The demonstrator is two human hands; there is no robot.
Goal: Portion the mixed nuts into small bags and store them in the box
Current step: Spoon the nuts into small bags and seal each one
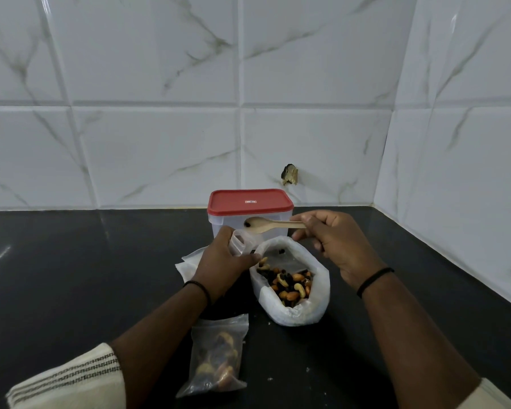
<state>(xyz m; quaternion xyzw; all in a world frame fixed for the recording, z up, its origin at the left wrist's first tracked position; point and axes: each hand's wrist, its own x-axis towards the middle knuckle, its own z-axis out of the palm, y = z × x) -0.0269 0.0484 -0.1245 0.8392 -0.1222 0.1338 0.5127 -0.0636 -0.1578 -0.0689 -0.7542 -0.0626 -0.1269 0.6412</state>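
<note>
1. Mixed nuts (289, 283) sit in the big open white bag (292, 315), frame centre; its floppy rim sags, so a knock from either wrist could tip it and spill
2. Left hand (223, 258) is curled round a small clear bag (239, 242), mouth just left of the spoon bowl; if the mouth folds shut, nuts land on the black counter (71, 276)
3. Right hand (334, 240) pinches the wooden spoon (270, 225) by its handle end (bowl looks nearly empty); a long lever, wobbles easily
4. Filled bag (216, 361) at lower centre lies under the left forearm, seal state unclear; could get dragged
5. Red-lidded box (250, 214) behind is still closed
</note>
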